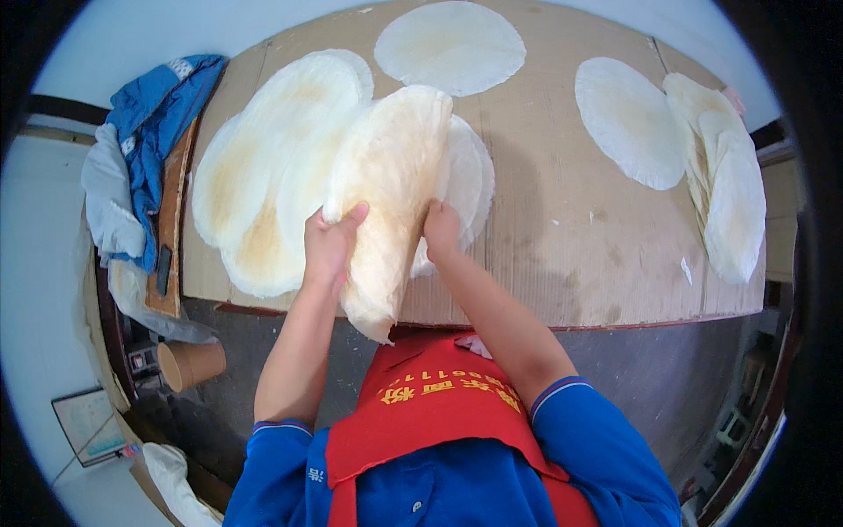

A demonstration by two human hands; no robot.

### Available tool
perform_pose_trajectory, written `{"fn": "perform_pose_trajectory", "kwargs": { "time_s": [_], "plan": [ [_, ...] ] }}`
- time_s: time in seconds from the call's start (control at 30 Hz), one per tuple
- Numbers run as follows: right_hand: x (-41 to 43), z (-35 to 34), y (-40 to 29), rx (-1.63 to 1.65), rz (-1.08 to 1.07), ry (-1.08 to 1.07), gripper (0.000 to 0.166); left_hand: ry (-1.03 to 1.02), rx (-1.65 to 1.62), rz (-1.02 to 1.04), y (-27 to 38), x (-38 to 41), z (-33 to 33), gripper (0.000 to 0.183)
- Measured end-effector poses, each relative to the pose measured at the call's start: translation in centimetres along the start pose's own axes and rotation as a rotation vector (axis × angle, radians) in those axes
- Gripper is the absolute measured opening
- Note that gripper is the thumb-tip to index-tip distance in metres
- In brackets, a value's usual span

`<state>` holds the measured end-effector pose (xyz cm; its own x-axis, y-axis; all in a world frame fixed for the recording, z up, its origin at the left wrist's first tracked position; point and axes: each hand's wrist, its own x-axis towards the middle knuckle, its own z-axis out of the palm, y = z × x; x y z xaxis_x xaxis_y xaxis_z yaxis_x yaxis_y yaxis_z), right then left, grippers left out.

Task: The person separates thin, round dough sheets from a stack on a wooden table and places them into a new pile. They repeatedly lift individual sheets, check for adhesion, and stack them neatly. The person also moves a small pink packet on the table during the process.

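A folded bundle of thin, pale flatbread [388, 165] is held between both hands, over the near edge of the cardboard-covered table. My left hand [332, 244] grips its left side, thumb on top. On the opposite side, my right hand [442, 227] has its fingers curled against the bundle's edge; the fingertips are partly hidden. Beneath and to the left lie several overlapping round flatbreads [250, 178] with light brown patches. Part of another stack of rounds [471, 178] shows behind my right hand.
One flatbread [450, 46] lies at the table's far side. Toward the right, another flatbread [629, 122] touches a folded pile of flatbreads [731, 191]. A blue jacket [155, 125] hangs over a wooden board [172, 217] on the left. Below stands a brown tub [191, 364].
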<state>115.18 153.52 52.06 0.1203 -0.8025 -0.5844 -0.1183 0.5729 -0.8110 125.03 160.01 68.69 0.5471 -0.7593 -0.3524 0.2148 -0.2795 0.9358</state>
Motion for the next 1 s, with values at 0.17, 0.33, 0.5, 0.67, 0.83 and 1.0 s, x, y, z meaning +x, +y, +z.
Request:
{"fn": "perform_pose_trajectory", "kwargs": {
  "time_s": [0.17, 0.33, 0.5, 0.67, 0.83, 1.0],
  "plan": [
    [-0.2, -0.2, 1.0, 0.483, 0.176, 0.137, 0.033, 0.156, -0.052, -0.021, -0.3, 0.9, -3.4, 0.028],
    [1.9, -0.9, 3.6, 0.359, 0.220, 0.103, 0.031, 0.315, 0.267, 0.078, 4.7, 1.7, -6.2, 0.040],
    [4.9, -1.9, 7.2, 0.336, 0.165, 0.158, 0.034, 0.182, 0.517, 0.390, 15.7, 2.5, -12.0, 0.036],
    [-0.9, -4.6, -0.1, 0.089, 0.184, 0.014, 0.030, 0.104, 0.830, 0.597, 23.7, 0.5, -10.1, 0.025],
    [3.8, -7.8, 3.1, -0.175, -0.158, 0.076, 0.037, -0.074, 1.344, 0.763, 15.2, 2.0, -3.0, 0.012],
    [5.0, -7.7, -2.4, -0.388, -0.564, 0.536, 0.046, -0.383, 1.507, 0.894, -6.2, 4.1, -2.8, 0.009]
  ]
}}
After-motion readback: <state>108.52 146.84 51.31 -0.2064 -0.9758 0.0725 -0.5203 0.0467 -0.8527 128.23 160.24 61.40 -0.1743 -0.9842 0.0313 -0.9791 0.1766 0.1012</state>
